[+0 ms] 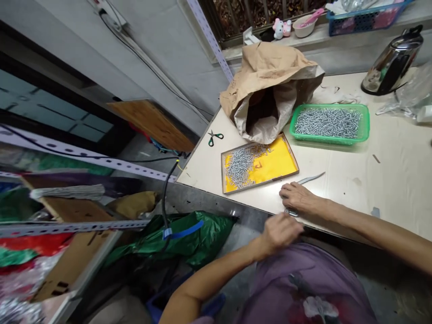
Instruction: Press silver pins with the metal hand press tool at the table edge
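Observation:
My right hand (299,198) rests on the tabletop near its front edge, fingers curled down. From beneath it a thin grey pointed strip (312,178) sticks out; its kind is unclear. Small shiny metal pieces (291,212) show under the fingertips. Close by, at the table edge, my left hand (281,231) is closed and slightly blurred; whatever it holds, if anything, is hidden. Just beyond my hands lies a shallow yellow-bottomed tray (278,157) with a heap of small metal pins (239,166) on its left side. A green plastic basket (358,139) behind it is full of similar pins (327,122).
An open brown paper sack (270,63) stands behind the tray. Small green-handled scissors (215,137) lie at the table's left corner. A metal kettle (393,63) stands at the back right, beside clear plastic bags (418,92). Green bags (202,238) are on the floor.

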Available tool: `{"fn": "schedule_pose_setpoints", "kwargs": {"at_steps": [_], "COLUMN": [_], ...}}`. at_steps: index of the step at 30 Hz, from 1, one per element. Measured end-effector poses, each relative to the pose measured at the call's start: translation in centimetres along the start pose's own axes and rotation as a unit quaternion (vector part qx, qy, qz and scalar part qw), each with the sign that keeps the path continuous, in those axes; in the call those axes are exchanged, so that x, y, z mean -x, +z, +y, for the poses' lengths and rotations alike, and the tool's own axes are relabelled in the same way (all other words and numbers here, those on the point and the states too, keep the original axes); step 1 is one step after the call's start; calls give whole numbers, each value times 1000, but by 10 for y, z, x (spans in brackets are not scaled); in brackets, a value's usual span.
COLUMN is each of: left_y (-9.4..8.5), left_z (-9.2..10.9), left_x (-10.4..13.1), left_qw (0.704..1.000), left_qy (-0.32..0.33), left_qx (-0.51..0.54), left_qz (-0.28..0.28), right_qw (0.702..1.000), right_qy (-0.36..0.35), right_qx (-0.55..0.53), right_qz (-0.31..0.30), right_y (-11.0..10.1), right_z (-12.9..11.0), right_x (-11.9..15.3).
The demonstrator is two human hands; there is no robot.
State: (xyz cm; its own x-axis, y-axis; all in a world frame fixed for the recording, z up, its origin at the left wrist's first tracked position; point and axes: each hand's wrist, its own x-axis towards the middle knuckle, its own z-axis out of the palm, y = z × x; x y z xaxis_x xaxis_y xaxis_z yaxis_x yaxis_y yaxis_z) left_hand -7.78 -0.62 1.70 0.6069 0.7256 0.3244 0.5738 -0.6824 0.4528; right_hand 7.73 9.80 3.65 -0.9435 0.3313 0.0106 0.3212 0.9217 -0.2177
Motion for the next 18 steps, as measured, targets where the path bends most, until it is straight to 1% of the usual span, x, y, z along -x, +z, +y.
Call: {"fn": "schedule_pose_setpoints", "kwargs": {"at_steps": [1,2,3,4,6,7,9,10,13,15,16,18], "left_y": [-16,-33,-50,-65,-86,-92,-96,-95,-87,-81,-79,-76], "left_z": [-13,-27,-42,-58,-86,-98,-115,-121,-132,-136,-138,-143], "left_x": [1,0,-4,-9,-22,-29,-42,-48,-61,-65,-67,-67], "left_qw": [996,984,966,948,926,917,902,896,880,873,871,870], "left_qy": [-65,-144,-213,-266,-331,-354,-387,-398,-416,-419,-419,-409], "left_qx": [-38,-80,-114,-140,-166,-175,-189,-198,-227,-245,-253,-269], "left_qz": [37,72,92,102,72,49,10,-3,-28,-44,-51,-61], "right_qw": [1000,999,996,992,975,962,933,919,877,850,840,835], "right_qy": [-1,2,8,14,28,40,91,130,266,330,350,371], "right_qx": [-16,-37,-62,-92,-159,-189,-223,-220,-144,-86,-66,-42], "right_qz": [14,33,58,87,156,194,268,300,372,402,408,404], "right_y": [3,5,8,9,7,4,-11,-22,-61,-85,-95,-108], "right_z": [1,1,0,-1,-2,-2,6,14,49,73,83,91], "right_x": [2,5,7,9,12,12,13,14,17,21,24,31]}}
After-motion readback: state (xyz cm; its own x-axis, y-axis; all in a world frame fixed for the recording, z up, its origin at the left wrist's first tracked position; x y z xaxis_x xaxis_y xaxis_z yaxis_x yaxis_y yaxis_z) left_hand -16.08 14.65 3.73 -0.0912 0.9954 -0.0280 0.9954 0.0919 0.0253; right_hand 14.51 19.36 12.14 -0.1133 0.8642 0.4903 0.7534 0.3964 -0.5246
